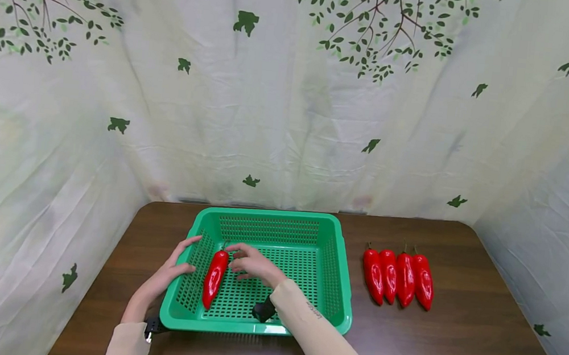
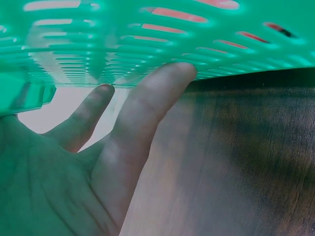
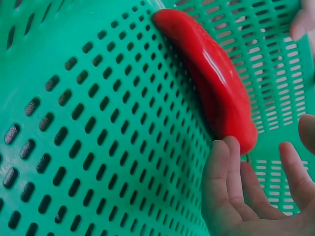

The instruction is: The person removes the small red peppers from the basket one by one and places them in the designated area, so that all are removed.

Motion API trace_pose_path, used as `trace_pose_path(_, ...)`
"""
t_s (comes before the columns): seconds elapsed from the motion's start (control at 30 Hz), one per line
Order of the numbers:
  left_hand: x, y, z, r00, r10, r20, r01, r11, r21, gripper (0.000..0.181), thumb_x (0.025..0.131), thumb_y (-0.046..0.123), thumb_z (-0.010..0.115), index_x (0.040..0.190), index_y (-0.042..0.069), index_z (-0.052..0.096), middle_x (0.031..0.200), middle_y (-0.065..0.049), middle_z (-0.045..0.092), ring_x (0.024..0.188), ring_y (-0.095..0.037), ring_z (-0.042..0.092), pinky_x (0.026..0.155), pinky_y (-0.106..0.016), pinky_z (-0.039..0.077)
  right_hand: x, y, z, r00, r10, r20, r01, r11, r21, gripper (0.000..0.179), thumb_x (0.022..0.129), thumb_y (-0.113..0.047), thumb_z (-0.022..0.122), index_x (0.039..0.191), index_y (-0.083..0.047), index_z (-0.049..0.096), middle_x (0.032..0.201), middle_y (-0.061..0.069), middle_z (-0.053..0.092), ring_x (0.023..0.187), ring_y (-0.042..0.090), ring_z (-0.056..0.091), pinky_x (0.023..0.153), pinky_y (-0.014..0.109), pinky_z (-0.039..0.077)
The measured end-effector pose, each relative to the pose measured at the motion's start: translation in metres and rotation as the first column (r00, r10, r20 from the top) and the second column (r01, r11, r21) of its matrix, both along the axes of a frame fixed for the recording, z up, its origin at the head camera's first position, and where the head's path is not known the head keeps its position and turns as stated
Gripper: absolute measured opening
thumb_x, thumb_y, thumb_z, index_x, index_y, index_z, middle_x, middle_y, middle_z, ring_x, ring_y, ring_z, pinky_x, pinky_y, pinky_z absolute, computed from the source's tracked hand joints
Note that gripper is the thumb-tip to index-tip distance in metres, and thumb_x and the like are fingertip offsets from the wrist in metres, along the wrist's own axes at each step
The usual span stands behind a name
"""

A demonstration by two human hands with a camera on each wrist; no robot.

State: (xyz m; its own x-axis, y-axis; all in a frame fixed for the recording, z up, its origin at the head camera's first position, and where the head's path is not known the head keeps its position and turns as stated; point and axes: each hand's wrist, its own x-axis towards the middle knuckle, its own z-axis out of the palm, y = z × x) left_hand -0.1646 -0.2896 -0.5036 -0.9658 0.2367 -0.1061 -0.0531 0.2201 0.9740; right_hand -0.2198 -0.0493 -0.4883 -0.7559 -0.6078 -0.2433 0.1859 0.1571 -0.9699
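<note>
One glossy red chili pepper (image 1: 215, 280) lies lengthwise in the left part of a green perforated basket (image 1: 281, 216), its stem end toward the back. My right hand (image 1: 255, 266) reaches into the basket just right of the pepper, fingers spread and loosely bent. In the right wrist view its fingertips (image 3: 231, 142) are right at the pepper's stem end, not wrapped round it. My left hand (image 1: 168, 274) is at the basket's left side, thumb and fingers extended. The left wrist view shows the thumb (image 2: 152, 98) against the slotted outer wall.
Several red chili peppers (image 1: 405, 280) lie side by side on the brown wooden table (image 1: 474, 344), right of the basket. A white curtain (image 1: 290, 115) with leaf prints hangs behind the table and along both sides. Black wrist cameras (image 1: 264, 309) sit on both wrists.
</note>
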Motion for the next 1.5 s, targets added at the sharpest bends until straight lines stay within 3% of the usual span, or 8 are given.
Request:
trace_pose_path(0.37,0.002,0.000,0.003,1.000,-0.012,-0.015,0.011,1.000,-0.002,0.067,0.093,0.009,0.048,0.151,0.021,0.015,0.151,-0.021,0.008,0.128,-0.053,0.026,0.085,-0.051,0.050,0.003,-0.009,-0.002,0.998,0.068,-0.006,-0.067,0.994,0.081,0.050,0.091,-0.005,0.057,0.139,-0.011,0.048,0.144,0.018,0.034,0.105,0.035,0.056,0.087,0.051,0.048)
trace_pose_path(0.6,0.000,-0.001,0.002,1.000,-0.004,-0.005,0.004,1.000,-0.020,0.067,0.093,0.011,0.048,0.150,0.023,0.016,0.151,-0.019,0.009,0.129,-0.050,0.026,0.086,-0.050,0.049,0.005,-0.016,-0.003,0.992,0.123,-0.026,-0.118,0.982,0.146,0.052,0.090,-0.007,0.058,0.141,-0.014,0.048,0.137,0.007,0.044,0.105,0.033,0.054,0.086,0.049,0.048)
trace_pose_path(0.87,0.000,-0.001,0.001,1.000,-0.001,-0.004,0.001,1.000,-0.026,0.066,0.094,0.011,0.047,0.150,0.024,0.017,0.152,-0.018,0.009,0.129,-0.049,0.027,0.087,-0.049,0.049,0.006,-0.024,-0.002,0.987,0.153,-0.054,-0.138,0.965,0.223,0.055,0.088,-0.008,0.059,0.141,-0.015,0.048,0.137,0.008,0.042,0.106,0.033,0.054,0.083,0.047,0.049)
trace_pose_path(1.1,0.000,-0.001,0.003,1.000,-0.014,-0.013,0.014,1.000,-0.014,0.065,0.094,0.010,0.047,0.151,0.023,0.016,0.151,-0.019,0.010,0.128,-0.049,0.028,0.086,-0.046,0.049,0.006,-0.023,-0.002,0.988,0.141,-0.060,-0.124,0.966,0.226,0.053,0.088,-0.005,0.059,0.140,-0.012,0.049,0.139,0.010,0.037,0.104,0.030,0.052,0.082,0.047,0.050)
trace_pose_path(1.33,0.001,0.000,0.003,1.000,-0.015,-0.003,0.015,1.000,-0.002,0.067,0.093,0.011,0.048,0.151,0.022,0.015,0.151,-0.020,0.009,0.128,-0.051,0.028,0.086,-0.049,0.049,0.002,-0.021,-0.006,0.991,0.089,-0.100,-0.069,0.981,0.184,0.045,0.085,0.002,0.059,0.129,-0.005,0.059,0.121,0.006,0.049,0.089,0.018,0.051,0.076,0.042,0.052)
trace_pose_path(1.5,0.000,-0.001,0.003,1.000,-0.017,-0.010,0.017,1.000,0.011,0.066,0.094,0.010,0.047,0.151,0.021,0.015,0.151,-0.020,0.009,0.127,-0.050,0.029,0.087,-0.051,0.048,0.001,-0.019,-0.005,0.988,0.066,-0.142,-0.042,0.986,0.164,0.042,0.084,0.005,0.060,0.125,-0.002,0.061,0.118,0.006,0.053,0.085,0.015,0.052,0.074,0.039,0.052)
